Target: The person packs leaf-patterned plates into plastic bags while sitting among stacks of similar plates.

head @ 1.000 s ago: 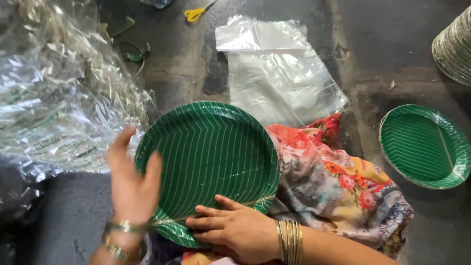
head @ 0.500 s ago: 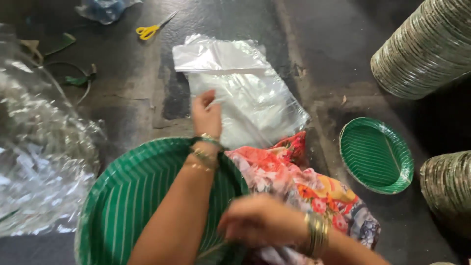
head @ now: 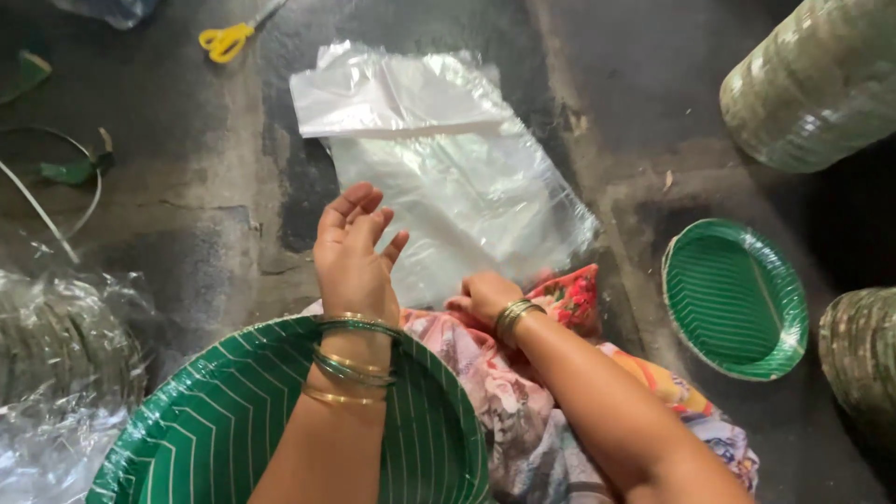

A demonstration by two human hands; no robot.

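Nearby, clear plastic bags point(head: 448, 177) beyond both hands, yellow scissors point(head: 227, 39), green plate point(head: 735, 297)

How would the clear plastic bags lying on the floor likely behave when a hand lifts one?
The clear plastic bags look thin and wrinkled, so probably floppy and very light. Their glossy surface suggests slippery sheets that may cling together. The left hand and right hand are nearest.

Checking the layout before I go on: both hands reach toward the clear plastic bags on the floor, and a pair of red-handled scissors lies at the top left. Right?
Not quite: the head view shows the scissors have yellow handles, not red. The rest holds: the left hand and right hand both reach toward the clear plastic bags on the floor, and the scissors lie at the top left.
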